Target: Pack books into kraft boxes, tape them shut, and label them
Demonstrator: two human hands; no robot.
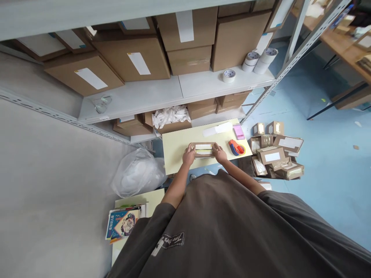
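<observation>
A small brown cardboard box (pixel 203 156) lies on the pale yellow table in front of me, with whitish strips and a dark line running along its top. My left hand (pixel 189 153) grips its left end, and my right hand (pixel 219 153) is closed round the right end. Whether the top is sealed or parted along the dark line, I cannot make out. To the right of my right hand rests a red and blue tape dispenser (pixel 237 148) with yellow on it. White paper strips (pixel 218 129) and a blurred pink item (pixel 239 131) lie behind the box.
Metal shelving (pixel 162 94) faces me, carrying large cartons (pixel 131 58) and white tape rolls (pixel 228 75). A pile of small parcels (pixel 274 152) sits on the right. On the left are a clear plastic bag (pixel 137 173) and stacked books (pixel 123 224); a wall (pixel 52 185) stands beyond.
</observation>
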